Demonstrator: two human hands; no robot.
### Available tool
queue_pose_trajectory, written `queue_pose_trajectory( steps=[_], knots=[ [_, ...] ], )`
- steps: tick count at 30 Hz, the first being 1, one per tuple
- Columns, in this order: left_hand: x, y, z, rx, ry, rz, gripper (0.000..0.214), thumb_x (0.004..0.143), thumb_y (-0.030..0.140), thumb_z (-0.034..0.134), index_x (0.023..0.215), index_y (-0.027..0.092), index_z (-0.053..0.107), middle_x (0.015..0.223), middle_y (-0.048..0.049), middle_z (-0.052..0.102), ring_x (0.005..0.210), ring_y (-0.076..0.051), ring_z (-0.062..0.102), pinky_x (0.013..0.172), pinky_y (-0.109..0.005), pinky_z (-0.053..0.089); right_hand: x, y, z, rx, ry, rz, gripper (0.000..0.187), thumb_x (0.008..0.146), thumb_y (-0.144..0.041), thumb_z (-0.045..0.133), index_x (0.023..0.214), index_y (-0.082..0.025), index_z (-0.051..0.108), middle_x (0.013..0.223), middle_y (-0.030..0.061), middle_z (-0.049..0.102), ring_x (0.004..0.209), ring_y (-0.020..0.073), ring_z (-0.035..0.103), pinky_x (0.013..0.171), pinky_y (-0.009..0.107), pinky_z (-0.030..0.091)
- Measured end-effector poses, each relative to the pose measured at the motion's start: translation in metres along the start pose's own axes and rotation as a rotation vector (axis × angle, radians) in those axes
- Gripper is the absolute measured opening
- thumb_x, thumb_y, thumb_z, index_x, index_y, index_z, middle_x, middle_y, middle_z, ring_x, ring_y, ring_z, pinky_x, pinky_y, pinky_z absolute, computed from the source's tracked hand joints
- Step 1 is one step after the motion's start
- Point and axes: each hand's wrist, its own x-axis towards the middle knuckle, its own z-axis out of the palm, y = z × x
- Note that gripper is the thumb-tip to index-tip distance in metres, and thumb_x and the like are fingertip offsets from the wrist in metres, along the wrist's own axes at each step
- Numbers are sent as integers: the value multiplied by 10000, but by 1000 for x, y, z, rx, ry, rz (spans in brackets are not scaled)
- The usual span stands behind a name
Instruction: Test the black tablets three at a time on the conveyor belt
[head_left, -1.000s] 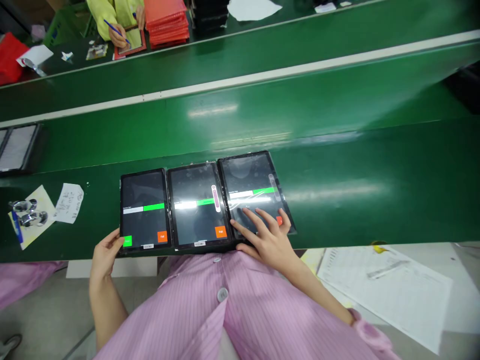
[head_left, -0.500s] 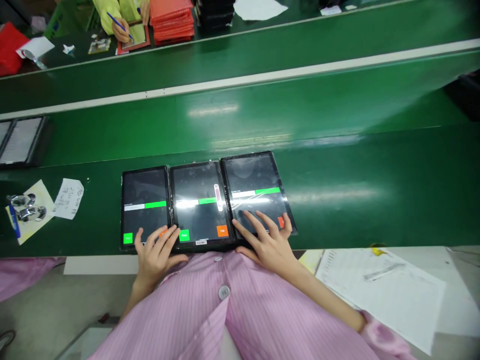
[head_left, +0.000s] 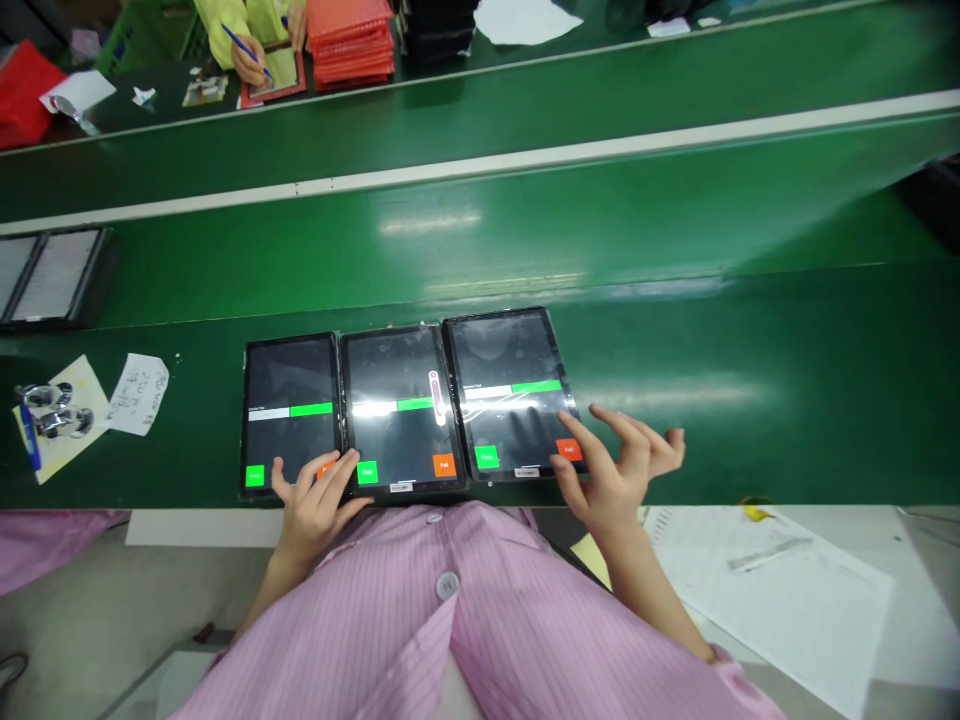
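Three black tablets lie side by side at the near edge of the green bench: the left tablet [head_left: 291,375], the middle tablet [head_left: 394,370] and the right tablet [head_left: 504,355]. Each lit screen has a white and green bar and green and orange-red buttons. My left hand [head_left: 313,510] rests with fingers apart over the lower right corner of the left tablet, partly covering its orange button. At the lower right corner of the right tablet is my right hand [head_left: 616,478], fingers spread, the index fingertip close to the red button; whether it touches the glass I cannot tell.
Handwritten paper notes [head_left: 140,393] and shiny metal parts [head_left: 56,412] lie at the left. More tablets [head_left: 56,275] sit behind them. Across the bench, a person's hand [head_left: 251,65] holds a blue pen beside stacked red pouches [head_left: 350,45]. Papers [head_left: 780,600] lie below the bench edge.
My right hand has moved right, from over the lower part of the right tablet to its lower right corner, uncovering the green and red buttons. My left hand stays almost in place.
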Motion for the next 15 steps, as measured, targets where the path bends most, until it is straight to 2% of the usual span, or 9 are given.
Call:
queue_pose_trajectory(
  steps=[3, 6, 8, 11, 13, 15],
  knots=[
    [-9, -8, 2, 61, 1, 39, 574, 925, 430, 680, 1454, 275, 517, 1120, -81, 768, 1040, -273, 684, 1216, -587, -16, -1, -2, 5, 36, -7, 12, 409, 918, -433, 550, 1297, -336, 670, 1275, 105, 592, 1146, 358, 537, 1129, 670, 152],
    [-35, -31, 3, 212, 89, 66, 495, 878, 392, 739, 1349, 326, 601, 1157, -89, 730, 1068, -268, 659, 1202, -572, 145, -4, -5, 8, 38, -27, 7, 384, 887, -446, 582, 1234, -335, 703, 1254, 96, 608, 1113, 353, 544, 1134, 676, 123],
    [-59, -50, 3, 309, 185, 7, 521, 832, 361, 785, 1319, 309, 609, 1213, -122, 665, 1098, -272, 636, 1169, -556, 247, -4, -6, 9, 46, -23, 21, 381, 879, -450, 583, 1222, -340, 707, 1249, 95, 610, 1111, 358, 542, 1134, 684, 118],
    [-92, -74, 2, 342, 304, -162, 597, 794, 342, 814, 1324, 237, 561, 1272, -186, 584, 1131, -303, 613, 1116, -591, 329, -1, -5, 9, 81, -7, 53, 396, 880, -451, 577, 1246, -358, 697, 1250, 104, 608, 1118, 383, 535, 1127, 689, 131],
    [-104, -82, 0, 304, 294, -233, 576, 805, 331, 801, 1303, 237, 529, 1229, -178, 607, 1084, -292, 633, 1084, -604, 369, 2, -5, 8, 98, 2, 54, 410, 880, -447, 589, 1270, -371, 687, 1251, 111, 609, 1116, 399, 533, 1118, 685, 142],
    [-107, -83, -1, 294, 232, -237, 549, 827, 317, 778, 1293, 260, 496, 1178, -147, 638, 1024, -263, 658, 1064, -588, 395, 5, -5, 8, 91, 9, 26, 425, 881, -430, 603, 1296, -373, 671, 1255, 117, 610, 1111, 404, 533, 1110, 683, 153]
  ],
)
